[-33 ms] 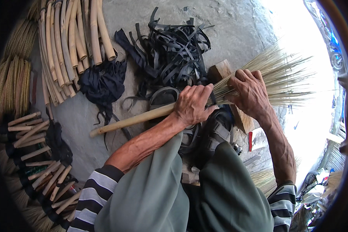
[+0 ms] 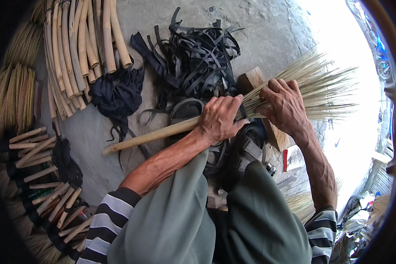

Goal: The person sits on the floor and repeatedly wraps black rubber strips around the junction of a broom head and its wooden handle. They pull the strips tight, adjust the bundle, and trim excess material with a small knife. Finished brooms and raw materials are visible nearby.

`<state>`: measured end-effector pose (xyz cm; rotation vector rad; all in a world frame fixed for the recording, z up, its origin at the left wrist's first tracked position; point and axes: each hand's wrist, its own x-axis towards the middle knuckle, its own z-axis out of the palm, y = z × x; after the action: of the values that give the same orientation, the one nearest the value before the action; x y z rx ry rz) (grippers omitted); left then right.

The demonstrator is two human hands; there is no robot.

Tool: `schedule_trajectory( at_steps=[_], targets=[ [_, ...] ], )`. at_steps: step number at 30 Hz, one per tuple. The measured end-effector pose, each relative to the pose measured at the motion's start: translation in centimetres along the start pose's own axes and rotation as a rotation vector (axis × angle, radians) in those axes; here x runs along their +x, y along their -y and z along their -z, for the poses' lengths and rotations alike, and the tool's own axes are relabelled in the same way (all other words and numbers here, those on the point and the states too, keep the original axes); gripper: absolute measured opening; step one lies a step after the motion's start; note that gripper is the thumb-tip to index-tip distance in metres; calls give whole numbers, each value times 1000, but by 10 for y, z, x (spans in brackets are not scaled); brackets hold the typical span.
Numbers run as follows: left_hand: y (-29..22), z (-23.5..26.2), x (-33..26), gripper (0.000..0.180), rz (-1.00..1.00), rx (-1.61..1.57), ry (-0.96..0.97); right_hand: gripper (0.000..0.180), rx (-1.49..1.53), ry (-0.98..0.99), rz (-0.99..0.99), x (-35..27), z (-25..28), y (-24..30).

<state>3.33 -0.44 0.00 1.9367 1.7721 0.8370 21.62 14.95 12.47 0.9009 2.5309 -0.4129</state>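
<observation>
A grass broom (image 2: 156, 136) lies slanted across my lap, its pale bamboo handle to the left and its bristles (image 2: 323, 94) fanning out at the upper right. My left hand (image 2: 220, 118) is closed around the top of the handle, where the bristles begin. Farther along, my right hand (image 2: 284, 105) grips the bristles with bent fingers. A dark band shows on the broom between the two hands. Beneath the broom are my sandalled feet (image 2: 248, 149) and a wooden block (image 2: 276, 135), partly covered by the bristles and my right hand.
Black rubber strips (image 2: 202, 59) lie tangled ahead on the concrete floor. Dark cloth (image 2: 117, 94) sits beside bamboo poles (image 2: 81, 44) at the upper left. Finished-looking brooms (image 2: 48, 185) are stacked at the left. A blade (image 2: 287, 182) lies by my right knee.
The bristle tips have shifted very slightly. Both hands keep the same grips in nearly the same places.
</observation>
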Motion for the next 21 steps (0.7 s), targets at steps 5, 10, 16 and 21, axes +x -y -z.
schedule_trajectory(
  at_steps=[5,10,16,21],
  targets=[
    [1,0,2,77,-62,-4,-101,43,60,-490,100,-20,-7,11],
    [1,-2,4,77,-60,-38,-112,32,312,-554,0,-48,-48,42],
    [0,3,3,76,-31,-20,-53,23,449,-542,-10,-42,-97,60],
    [-1,1,2,76,-39,-1,-88,17,405,-605,95,-32,-99,58]
  ],
)
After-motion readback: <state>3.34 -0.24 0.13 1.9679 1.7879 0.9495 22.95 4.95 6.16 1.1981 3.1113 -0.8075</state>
